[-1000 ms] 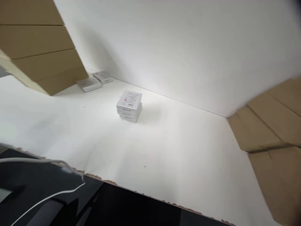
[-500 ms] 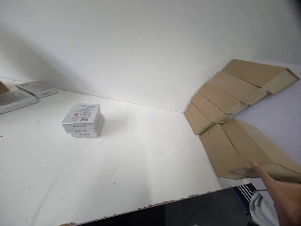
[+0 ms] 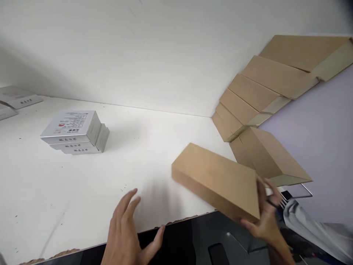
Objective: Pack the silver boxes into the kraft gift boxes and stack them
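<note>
Inward over the white table [image 3: 154, 147] has come a cardboard box [image 3: 217, 178], which 0.5 s ago stood with the other brown boxes near the edge; my left hand [image 3: 124, 235], out of view then, has come in at 7 o'clock. With my right hand [image 3: 265, 219], at 4 o'clock, I am clamped on the end of the cardboard box, my thumb at its near lower corner and my fingers round the far side. I hold it aslant, its free end pointing to 10 o'clock; whether any part of it touches the table I cannot tell. My left hand holds nothing, fingers and thumb spread apart, well clear of the cardboard box and over the table's ragged front edge.

Just past the box, near 3 o'clock, stands a lower brown box [image 3: 264, 158], and from it a leaning row of 5 brown boxes [image 3: 275, 84] runs up towards 2 o'clock. Grey cloth [image 3: 311, 226] lies at 4 o'clock beyond my right wrist, and a dark phone-like slab [image 3: 218, 254] sits at 5 o'clock, below the table edge. Over at 9 o'clock, 3 white boxes [image 3: 74, 134] are stacked a little out of line, the top 1 printed with text and a red mark. Farther out, between 9 and 10 o'clock, 2 flat white packs [image 3: 20, 96] lie near the wall [image 3: 138, 55].
</note>
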The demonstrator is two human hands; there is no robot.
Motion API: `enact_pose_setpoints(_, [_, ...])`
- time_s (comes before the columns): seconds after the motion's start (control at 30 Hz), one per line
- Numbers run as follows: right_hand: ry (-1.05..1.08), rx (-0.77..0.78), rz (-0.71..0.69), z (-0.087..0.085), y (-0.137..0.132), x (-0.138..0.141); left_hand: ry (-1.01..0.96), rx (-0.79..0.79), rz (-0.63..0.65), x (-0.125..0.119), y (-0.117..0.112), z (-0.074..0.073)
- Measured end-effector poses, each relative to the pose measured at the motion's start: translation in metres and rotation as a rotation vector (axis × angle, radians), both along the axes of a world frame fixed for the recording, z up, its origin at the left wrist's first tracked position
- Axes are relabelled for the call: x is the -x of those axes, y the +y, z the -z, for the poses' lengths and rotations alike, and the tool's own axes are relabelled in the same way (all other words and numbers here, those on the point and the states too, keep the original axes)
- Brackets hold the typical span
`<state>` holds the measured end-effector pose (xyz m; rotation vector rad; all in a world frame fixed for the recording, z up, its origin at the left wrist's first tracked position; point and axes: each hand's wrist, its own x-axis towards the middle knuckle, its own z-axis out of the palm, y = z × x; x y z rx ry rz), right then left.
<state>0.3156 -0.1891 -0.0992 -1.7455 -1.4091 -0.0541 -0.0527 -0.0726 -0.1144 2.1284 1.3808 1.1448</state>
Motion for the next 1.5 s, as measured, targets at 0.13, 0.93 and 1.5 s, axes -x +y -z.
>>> enact_pose_setpoints(0.13, [0.195, 0.133, -0.244, 0.025, 0.025, 0.027, 0.106, 0.1, 0.041, -0.004, 0.017, -0.003])
enact_pose_setpoints(0.93, [0.576, 0.205, 0.336, 0.034, 0.052, 0.123, 0.007, 0.067, -0.085, -0.019, 0.039, -0.012])
enact_pose_setpoints(1.5, [0.673, 0.369, 0.23, 0.006, 0.067, 0.115, -0.119, 0.261, -0.053, -0.017, 0.048, -0.017])
